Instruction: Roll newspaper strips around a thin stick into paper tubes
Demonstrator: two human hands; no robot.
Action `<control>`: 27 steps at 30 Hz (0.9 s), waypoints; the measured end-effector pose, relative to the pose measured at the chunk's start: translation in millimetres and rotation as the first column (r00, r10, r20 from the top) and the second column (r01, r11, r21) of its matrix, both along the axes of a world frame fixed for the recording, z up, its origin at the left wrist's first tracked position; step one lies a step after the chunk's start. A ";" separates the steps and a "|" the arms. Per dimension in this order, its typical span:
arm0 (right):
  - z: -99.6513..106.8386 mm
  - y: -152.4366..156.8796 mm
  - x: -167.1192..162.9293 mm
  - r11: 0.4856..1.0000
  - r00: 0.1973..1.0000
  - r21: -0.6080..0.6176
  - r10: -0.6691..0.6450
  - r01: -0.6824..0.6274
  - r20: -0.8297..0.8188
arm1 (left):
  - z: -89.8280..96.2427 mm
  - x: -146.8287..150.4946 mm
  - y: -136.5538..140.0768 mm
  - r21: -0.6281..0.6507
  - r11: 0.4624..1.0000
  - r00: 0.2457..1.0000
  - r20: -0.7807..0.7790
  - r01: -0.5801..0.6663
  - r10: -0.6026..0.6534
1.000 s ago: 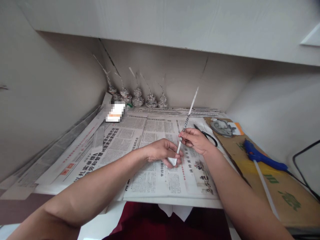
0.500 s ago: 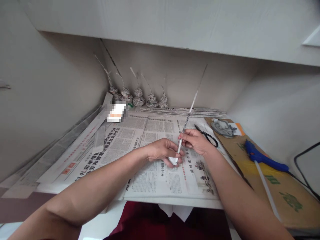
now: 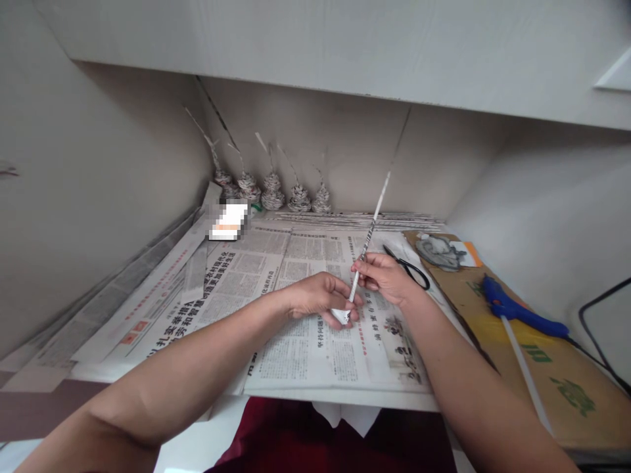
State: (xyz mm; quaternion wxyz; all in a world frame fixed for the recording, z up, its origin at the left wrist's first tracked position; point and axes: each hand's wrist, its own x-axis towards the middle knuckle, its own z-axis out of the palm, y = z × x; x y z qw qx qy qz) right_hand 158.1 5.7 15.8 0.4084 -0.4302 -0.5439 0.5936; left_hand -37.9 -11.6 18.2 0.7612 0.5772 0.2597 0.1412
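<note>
A thin rolled newspaper tube (image 3: 378, 203) slants up and to the right from between my two hands, above the spread newspaper (image 3: 296, 355). My left hand (image 3: 325, 299) is closed round its lower end, where a white flap of paper shows between the fingers. Higher on the tube, my right hand (image 3: 382, 276) pinches it between thumb and fingers. Just behind the right hand lie black-handled scissors (image 3: 413, 270), partly covered by that hand.
Several coiled gourd-shaped paper pieces (image 3: 273, 192) stand along the back wall, beside a bundle of paper rods (image 3: 365, 221). At the left lie paper strips (image 3: 123, 282). A blue glue gun (image 3: 522, 312) rests on cardboard (image 3: 591, 420) at right. A low white panel (image 3: 315, 49) overhangs the back.
The tube has turned slightly between my hands, and its tip reaches a little higher. Both hands keep nearly the same place and grip.
</note>
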 end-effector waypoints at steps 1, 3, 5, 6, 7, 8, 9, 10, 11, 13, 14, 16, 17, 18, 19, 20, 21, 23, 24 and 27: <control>-0.5 0.1 -0.8 1.000 1.000 -0.002 -0.017 0.017 0.003 | 0.1 0.0 -0.1 0.001 1.000 1.000 -0.005 -0.002 0.002; 0.3 -0.8 -1.0 0.999 1.000 -0.017 -0.027 0.027 -0.007 | 0.9 -0.2 -0.5 -0.001 1.000 1.000 -0.011 -0.006 0.006; 2.7 -2.4 0.7 0.999 0.999 -0.042 0.010 -0.012 -0.035 | 2.1 -0.5 -0.9 -0.007 1.000 1.000 -0.002 0.003 -0.003; 4.0 -3.1 2.0 0.998 0.998 -0.052 0.040 -0.043 -0.052 | 2.6 -0.6 -1.0 -0.011 1.000 1.000 0.005 0.012 -0.012; 5.0 -3.6 3.2 0.996 0.996 -0.057 0.067 -0.071 -0.065 | 3.0 -0.7 -0.9 -0.014 1.000 1.000 0.013 0.022 -0.022; 5.7 -3.8 4.2 0.994 0.994 -0.058 0.085 -0.090 -0.069 | 3.2 -0.8 -0.8 -0.016 0.999 0.999 0.018 0.032 -0.032; 5.8 -3.7 4.8 0.994 0.994 -0.053 0.091 -0.095 -0.065 | 3.2 -0.8 -0.6 -0.018 0.999 0.999 0.022 0.039 -0.039; 5.5 -3.3 4.9 0.995 0.995 -0.045 0.084 -0.087 -0.055 | 3.1 -0.7 -0.3 -0.020 0.999 0.999 0.023 0.042 -0.042; 4.8 -2.7 4.4 0.997 0.997 -0.037 0.068 -0.070 -0.042 | 2.8 -0.7 0.0 -0.021 0.999 0.999 0.022 0.042 -0.041; 2.8 -1.3 2.5 0.999 0.999 -0.025 0.026 -0.027 -0.023 | 1.9 -0.4 0.4 -0.019 0.999 0.999 0.016 0.036 -0.036; 1.7 -0.7 1.2 1.000 1.000 -0.017 0.001 -0.002 -0.022 | 1.4 -0.2 0.5 -0.015 0.999 1.000 0.011 0.029 -0.029; 0.0 0.1 -1.1 0.999 0.998 -0.001 -0.051 0.051 -0.023 | 0.3 0.3 0.2 -0.002 1.000 1.000 0.001 0.006 -0.006; -0.6 0.3 -2.0 0.997 0.997 0.009 -0.075 0.075 -0.019 | -0.3 0.7 0.1 0.009 1.000 1.000 -0.004 -0.010 0.010; -0.9 0.5 -2.7 0.995 0.995 0.019 -0.095 0.095 -0.012 | -1.1 1.0 0.1 0.023 0.999 1.000 -0.008 -0.026 0.026; -0.9 0.7 -3.1 0.993 0.994 0.030 -0.110 0.110 -0.005 | -1.9 1.3 0.6 0.042 0.998 0.999 -0.012 -0.043 0.043; -0.7 0.9 -3.3 0.992 0.993 0.040 -0.122 0.122 0.000 | -2.7 1.3 1.5 0.067 0.996 0.998 -0.019 -0.061 0.063; -0.2 1.1 -3.4 0.990 0.991 0.050 -0.134 0.134 -0.003 | -3.4 1.1 3.2 0.094 0.992 0.996 -0.031 -0.080 0.083; 1.3 1.5 -2.9 0.985 0.987 0.061 -0.159 0.161 -0.029 | -4.1 -0.8 9.2 0.151 0.980 0.988 -0.061 -0.131 0.142; 2.2 1.6 -2.6 0.983 0.984 0.058 -0.169 0.172 -0.050 | -4.0 -2.7 13.7 0.176 0.970 0.980 -0.074 -0.168 0.183; 4.4 1.2 -1.5 0.989 0.984 0.030 -0.143 0.147 -0.106 | -2.6 -12.4 31.4 0.211 0.925 0.938 -0.074 -0.317 0.339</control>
